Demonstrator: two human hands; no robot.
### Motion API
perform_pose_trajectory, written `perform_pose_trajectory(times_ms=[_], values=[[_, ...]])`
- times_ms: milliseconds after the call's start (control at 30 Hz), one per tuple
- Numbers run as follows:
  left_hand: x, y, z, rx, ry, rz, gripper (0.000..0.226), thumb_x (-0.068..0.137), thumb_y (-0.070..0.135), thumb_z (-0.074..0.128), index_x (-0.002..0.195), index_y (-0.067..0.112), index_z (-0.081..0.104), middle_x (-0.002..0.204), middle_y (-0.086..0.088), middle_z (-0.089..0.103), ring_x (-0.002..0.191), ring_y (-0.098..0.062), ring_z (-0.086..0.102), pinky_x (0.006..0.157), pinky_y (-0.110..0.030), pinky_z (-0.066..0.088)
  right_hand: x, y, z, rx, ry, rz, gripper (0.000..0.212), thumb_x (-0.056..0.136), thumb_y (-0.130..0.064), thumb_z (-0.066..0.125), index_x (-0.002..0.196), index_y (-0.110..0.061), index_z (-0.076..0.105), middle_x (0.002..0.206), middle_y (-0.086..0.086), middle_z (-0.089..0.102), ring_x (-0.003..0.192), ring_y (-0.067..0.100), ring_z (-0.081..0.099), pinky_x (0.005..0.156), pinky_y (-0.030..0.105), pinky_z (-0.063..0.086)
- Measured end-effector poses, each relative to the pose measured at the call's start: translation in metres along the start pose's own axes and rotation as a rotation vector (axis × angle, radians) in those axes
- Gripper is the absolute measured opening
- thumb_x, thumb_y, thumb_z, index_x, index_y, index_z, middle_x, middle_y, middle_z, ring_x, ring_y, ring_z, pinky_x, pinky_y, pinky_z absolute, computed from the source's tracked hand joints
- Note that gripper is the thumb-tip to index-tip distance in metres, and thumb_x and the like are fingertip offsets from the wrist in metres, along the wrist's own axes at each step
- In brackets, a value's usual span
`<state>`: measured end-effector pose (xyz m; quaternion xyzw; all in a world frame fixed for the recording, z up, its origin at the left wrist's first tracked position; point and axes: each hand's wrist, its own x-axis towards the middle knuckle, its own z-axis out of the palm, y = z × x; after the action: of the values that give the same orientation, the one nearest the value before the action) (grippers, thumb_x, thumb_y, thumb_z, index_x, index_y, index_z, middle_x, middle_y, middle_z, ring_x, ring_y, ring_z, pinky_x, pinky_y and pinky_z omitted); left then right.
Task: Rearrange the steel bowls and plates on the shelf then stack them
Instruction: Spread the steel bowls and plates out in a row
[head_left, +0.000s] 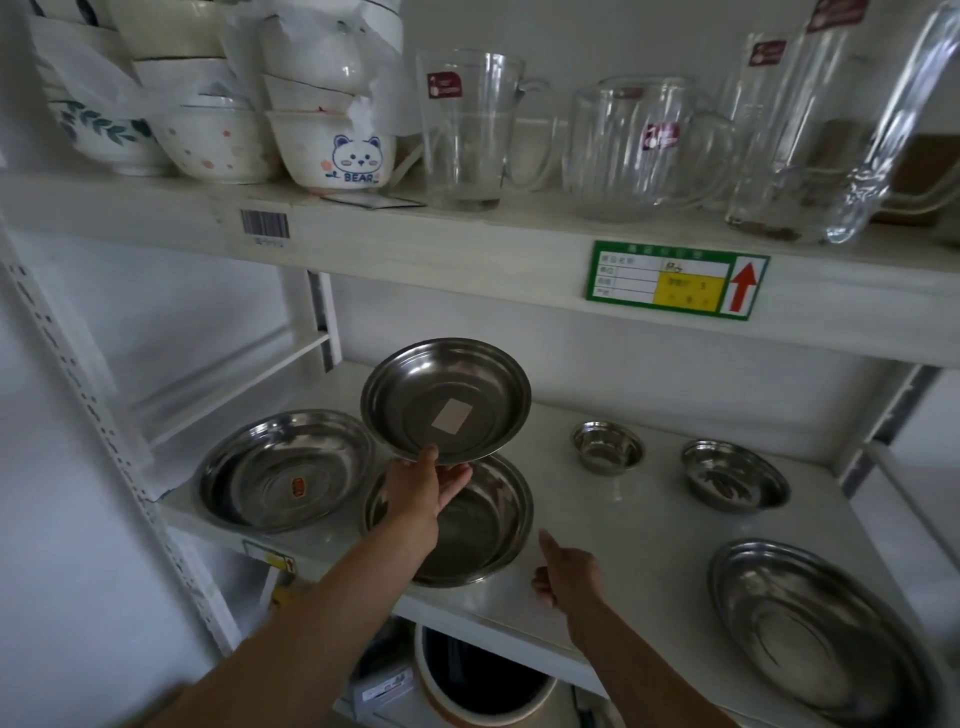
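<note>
Left hand (423, 486): clamped on lifted steel plate (447, 400) — tilted above front-edge plate (483, 525).
Right hand (566, 574): fingers curled, thumb out — empty, at shelf (649, 545) front edge.

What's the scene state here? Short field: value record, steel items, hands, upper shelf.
left hand: holds a steel plate by its near rim, tilted, lifted above the shelf
below it: steel dish resting on the middle shelf
right hand: empty, at the shelf's front edge, thumb out
left of shelf: large plate with red sticker
rear right: two small bowls, and, apart
front right: oval platter
stacked so far: nothing
upper shelf: ceramic bowls, glass jugs
</note>
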<state>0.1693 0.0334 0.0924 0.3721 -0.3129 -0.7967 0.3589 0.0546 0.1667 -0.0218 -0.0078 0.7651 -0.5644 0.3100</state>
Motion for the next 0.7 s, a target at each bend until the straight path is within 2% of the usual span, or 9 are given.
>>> perform_pose_trajectory(times_ms=[100,200,267,367,467,533,633,700], values=[[-0.002,-0.019,0.014,0.04,-0.023,-0.036,0.015,0.097,0.012,0.053,0.106,0.002,0.058,0.088,-0.018,0.067,0.078,-0.024,0.068,0.059,-0.03,0.062,-0.004,-0.002,-0.021,0.048,0.022,0.015,0.035,0.095,-0.034,0.058,0.079,-0.003,0.061,0.068,0.017,0.059,0.044,0.019,0.05,0.037,0.017,0.036],[-0.005,-0.039,0.028,0.055,-0.051,-0.061,0.02,0.097,0.01,0.051,0.114,0.0,0.055,0.09,-0.021,0.066,0.077,-0.026,0.067,0.056,-0.03,0.062,-0.005,-0.001,-0.038,0.089,0.03,0.056,0.033,0.097,-0.031,0.056,0.081,-0.002,0.059,0.071,0.017,0.059,0.047,0.02,0.051,0.042,0.02,0.039],[-0.01,-0.053,0.038,0.074,-0.069,-0.071,0.017,0.098,0.009,0.049,0.113,0.001,0.053,0.082,-0.018,0.065,0.07,-0.023,0.066,0.058,-0.031,0.061,-0.005,0.003,-0.049,0.11,0.045,0.073,0.032,0.098,-0.029,0.055,0.077,-0.004,0.057,0.067,0.015,0.059,0.049,0.021,0.053,0.046,0.023,0.042],[-0.02,-0.074,0.051,0.144,-0.099,-0.093,0.017,0.099,0.008,0.048,0.113,0.0,0.053,0.07,-0.015,0.067,0.057,-0.019,0.066,0.056,-0.031,0.059,-0.011,0.013,-0.066,0.109,0.071,0.071,0.03,0.099,-0.028,0.052,0.079,-0.006,0.055,0.068,0.015,0.06,0.049,0.021,0.053,0.045,0.02,0.04],[-0.028,-0.095,0.057,0.176,-0.127,-0.15,0.027,0.099,0.008,0.048,0.124,-0.002,0.049,0.083,-0.019,0.064,0.071,-0.025,0.064,0.05,-0.028,0.059,-0.015,0.023,-0.082,0.109,0.087,0.073,0.027,0.1,-0.027,0.051,0.084,-0.005,0.056,0.071,0.016,0.062,0.049,0.021,0.052,0.042,0.018,0.037],[-0.03,-0.11,0.059,0.213,-0.144,-0.171,0.03,0.098,0.009,0.049,0.128,0.003,0.048,0.095,-0.021,0.066,0.076,-0.027,0.066,0.049,-0.029,0.06,-0.017,0.029,-0.092,0.108,0.1,0.083,0.027,0.1,-0.027,0.051,0.085,-0.005,0.057,0.069,0.015,0.062,0.048,0.02,0.052,0.039,0.017,0.038],[-0.039,-0.127,0.061,0.249,-0.176,-0.206,0.016,0.098,0.008,0.049,0.114,0.01,0.053,0.09,-0.017,0.065,0.078,-0.025,0.066,0.06,-0.033,0.062,-0.023,0.037,-0.105,0.121,0.121,0.101,0.029,0.1,-0.026,0.052,0.08,-0.005,0.057,0.066,0.014,0.062,0.049,0.021,0.053,0.041,0.019,0.04],[-0.043,-0.139,0.062,0.276,-0.185,-0.239,0.014,0.099,0.009,0.048,0.109,0.006,0.056,0.086,-0.016,0.064,0.075,-0.024,0.065,0.062,-0.032,0.06,-0.028,0.041,-0.112,0.138,0.138,0.109,0.031,0.099,-0.025,0.053,0.076,-0.005,0.057,0.067,0.016,0.063,0.053,0.023,0.055,0.05,0.026,0.045]])
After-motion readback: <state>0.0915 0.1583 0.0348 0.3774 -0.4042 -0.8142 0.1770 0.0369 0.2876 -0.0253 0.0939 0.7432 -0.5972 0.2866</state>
